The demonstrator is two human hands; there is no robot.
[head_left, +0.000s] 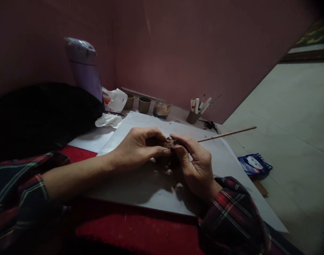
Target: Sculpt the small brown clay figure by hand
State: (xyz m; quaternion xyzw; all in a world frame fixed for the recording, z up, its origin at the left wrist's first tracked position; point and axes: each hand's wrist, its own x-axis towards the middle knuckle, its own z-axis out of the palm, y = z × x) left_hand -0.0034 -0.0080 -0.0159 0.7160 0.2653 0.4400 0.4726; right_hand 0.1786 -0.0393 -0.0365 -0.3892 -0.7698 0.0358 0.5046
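Between my two hands is a lump of dark brown clay (163, 159), low over a white board (151, 189). My left hand (140, 147) grips the clay from the left, thumb and fingers pressed against it. From the right, my right hand (193, 161) closes on the same lump, its thumb and index finger bent over the clay. A thin wooden stick (231, 132) slants up to the right from behind my right hand; whether it touches that hand or the clay I cannot tell. Brown smears mark my fingers.
Behind the board stand small cups (144, 105), a glass jar (162, 109) and a cup of pens (193, 116). Crumpled tissue (108, 120) and a purple bottle (86, 71) are at left, beside a black object (45, 117). A blue packet (254, 166) lies to the right.
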